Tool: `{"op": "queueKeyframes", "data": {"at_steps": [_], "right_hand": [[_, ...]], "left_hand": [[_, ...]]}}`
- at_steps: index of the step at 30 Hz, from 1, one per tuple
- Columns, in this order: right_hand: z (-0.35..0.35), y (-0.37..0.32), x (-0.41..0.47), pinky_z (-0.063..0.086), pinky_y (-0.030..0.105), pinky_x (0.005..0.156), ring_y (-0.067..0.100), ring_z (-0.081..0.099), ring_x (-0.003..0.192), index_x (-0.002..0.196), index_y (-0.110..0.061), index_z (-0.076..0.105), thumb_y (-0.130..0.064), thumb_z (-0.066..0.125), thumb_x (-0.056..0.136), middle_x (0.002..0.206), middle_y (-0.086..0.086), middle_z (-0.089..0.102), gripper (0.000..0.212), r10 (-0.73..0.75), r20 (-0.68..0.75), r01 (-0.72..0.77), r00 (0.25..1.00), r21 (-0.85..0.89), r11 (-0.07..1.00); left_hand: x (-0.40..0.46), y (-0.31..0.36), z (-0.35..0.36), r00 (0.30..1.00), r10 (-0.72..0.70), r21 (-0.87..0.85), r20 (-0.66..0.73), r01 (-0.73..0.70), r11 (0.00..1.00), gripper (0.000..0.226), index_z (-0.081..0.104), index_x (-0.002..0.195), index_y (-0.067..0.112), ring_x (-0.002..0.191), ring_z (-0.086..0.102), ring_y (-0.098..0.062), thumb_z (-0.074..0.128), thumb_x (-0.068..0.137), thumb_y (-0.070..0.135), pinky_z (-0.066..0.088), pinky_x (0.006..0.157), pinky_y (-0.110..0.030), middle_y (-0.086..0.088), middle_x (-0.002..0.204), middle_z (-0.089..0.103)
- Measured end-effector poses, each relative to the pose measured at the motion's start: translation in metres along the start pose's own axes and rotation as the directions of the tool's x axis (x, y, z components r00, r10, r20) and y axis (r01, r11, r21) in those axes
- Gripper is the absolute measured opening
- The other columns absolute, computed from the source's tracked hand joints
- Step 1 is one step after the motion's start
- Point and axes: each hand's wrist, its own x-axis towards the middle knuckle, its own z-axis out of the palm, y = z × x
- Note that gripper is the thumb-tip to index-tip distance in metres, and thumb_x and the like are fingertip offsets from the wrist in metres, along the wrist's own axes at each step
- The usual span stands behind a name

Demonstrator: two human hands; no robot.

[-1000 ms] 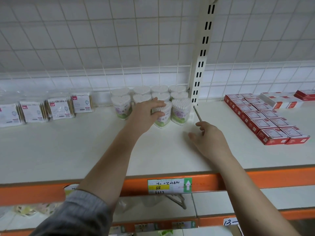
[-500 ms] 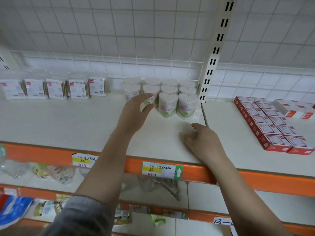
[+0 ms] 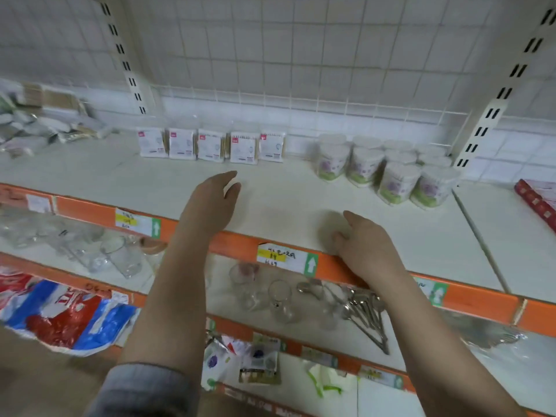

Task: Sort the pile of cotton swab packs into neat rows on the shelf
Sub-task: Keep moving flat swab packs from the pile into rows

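Since the earlier picture the left hand [image 3: 215, 195] has come off the heart-shaped tubs and drawn back toward the shelf's front, and the view has swung left, so the loose pile [image 3: 45, 121] at the far left now shows; that pile lies jumbled against the back wall of the shelf [image 3: 285, 200], blurred; right of it a row of five flat swab packs [image 3: 210, 144] stands upright side by side along the back; the left hand hovers in front of that row, fingers relaxed and slightly apart, holding nothing; further right the heart-shaped tubs [image 3: 388, 170] stand grouped in rows near the slotted upright [image 3: 487, 115]; the right hand [image 3: 365, 246] rests at the orange front edge [image 3: 481, 299] of the shelf, fingers loosely curled, holding nothing; at the far right edge a red box [image 3: 538, 200] lies partly in view.
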Motion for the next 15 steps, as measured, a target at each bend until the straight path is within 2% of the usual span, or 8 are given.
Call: {"op": "queueKeyframes", "data": {"at_steps": [7,10,12,15], "right_hand": [[0.079,-0.115,-0.011,0.031,0.032,0.093,0.033,0.046,0.121,0.127,0.001,0.049,-0.015,0.047,0.093,0.132,0.019,0.052,0.038,0.009,-0.102,-0.003,0.995,0.052,0.999],[0.106,-0.158,-0.018,0.034,0.035,0.094,0.033,0.048,0.118,0.124,-0.001,0.053,-0.017,0.048,0.093,0.128,0.018,0.055,0.036,0.004,-0.145,0.009,0.989,0.090,0.996],[0.121,-0.184,-0.018,0.033,0.033,0.095,0.032,0.048,0.120,0.127,-0.003,0.053,-0.019,0.049,0.093,0.129,0.016,0.056,0.037,-0.015,-0.162,0.030,0.987,0.094,0.995],[0.139,-0.219,-0.012,0.033,0.028,0.094,0.029,0.048,0.122,0.133,-0.008,0.050,-0.021,0.050,0.093,0.132,0.013,0.055,0.042,-0.055,-0.150,0.071,0.987,0.105,0.992]], "left_hand": [[0.000,-0.122,-0.097,0.996,-0.062,0.162,0.057,0.052,0.985,0.044,0.039,0.143,0.013,0.137,0.033,-0.024,0.042,0.099,0.021,0.021,0.109,-0.028,-0.009,0.148,0.039],[-0.002,-0.165,-0.136,0.988,-0.142,0.193,0.062,0.128,0.973,0.045,0.037,0.144,0.013,0.134,0.037,-0.029,0.042,0.099,0.019,0.027,0.108,-0.034,-0.013,0.148,0.038],[-0.002,-0.192,-0.156,0.982,-0.182,0.197,0.043,0.170,0.966,0.046,0.037,0.144,0.012,0.131,0.039,-0.031,0.042,0.098,0.017,0.032,0.107,-0.038,-0.014,0.146,0.039],[-0.001,-0.227,-0.175,0.977,-0.211,0.209,0.014,0.203,0.957,0.048,0.036,0.144,0.012,0.135,0.035,-0.030,0.041,0.097,0.014,0.030,0.108,-0.039,-0.012,0.148,0.037]]}}
